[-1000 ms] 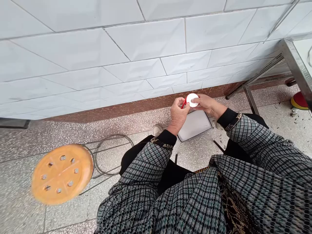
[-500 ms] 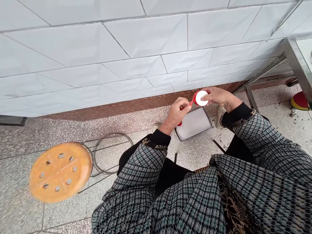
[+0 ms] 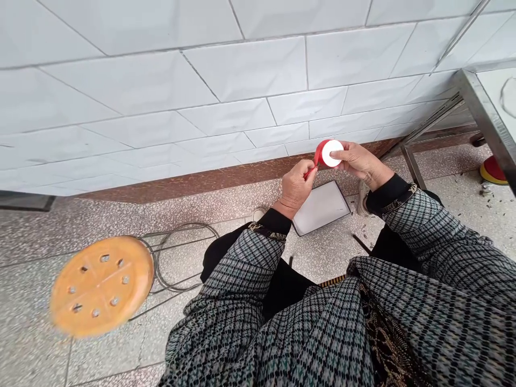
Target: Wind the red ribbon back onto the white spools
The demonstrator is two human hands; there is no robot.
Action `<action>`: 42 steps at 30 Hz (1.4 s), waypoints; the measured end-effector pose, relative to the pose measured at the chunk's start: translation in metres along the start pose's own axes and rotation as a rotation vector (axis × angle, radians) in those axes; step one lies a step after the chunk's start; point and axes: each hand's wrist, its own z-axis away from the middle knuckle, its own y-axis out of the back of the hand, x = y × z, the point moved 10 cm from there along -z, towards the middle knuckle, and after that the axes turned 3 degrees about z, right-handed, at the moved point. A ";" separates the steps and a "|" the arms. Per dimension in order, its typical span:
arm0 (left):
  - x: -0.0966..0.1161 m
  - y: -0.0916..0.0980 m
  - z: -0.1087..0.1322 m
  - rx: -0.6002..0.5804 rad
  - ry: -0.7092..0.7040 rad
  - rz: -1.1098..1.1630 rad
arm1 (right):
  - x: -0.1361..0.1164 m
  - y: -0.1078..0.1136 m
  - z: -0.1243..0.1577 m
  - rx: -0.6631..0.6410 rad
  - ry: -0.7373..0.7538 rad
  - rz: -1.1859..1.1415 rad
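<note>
My right hand (image 3: pixel 358 161) grips a roll of red ribbon (image 3: pixel 331 152) with a white round face, the thumb lying on that face. A strip of red ribbon (image 3: pixel 317 158) runs from the roll down to my left hand (image 3: pixel 297 184), whose fingers are closed on it. The two hands are close together, with the roll between them. Below them on the floor lies a shallow white tray or box lid (image 3: pixel 321 208) with dark edges, its left side partly behind my left hand and wrist.
An orange stool (image 3: pixel 100 285) with metal legs lies on its side at the left. A tiled wall (image 3: pixel 250 70) stands ahead. At the right are a metal-framed table (image 3: pixel 486 115) and a red and yellow object (image 3: pixel 495 171) on the floor.
The roll and my right hand have moved slightly up and left. My left hand has shifted a little right, nearer the roll, and the red ribbon hanging below it no longer shows.
</note>
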 end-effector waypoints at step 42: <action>0.056 0.012 0.027 0.232 0.342 0.206 | 0.009 -0.041 0.079 0.212 0.199 -0.383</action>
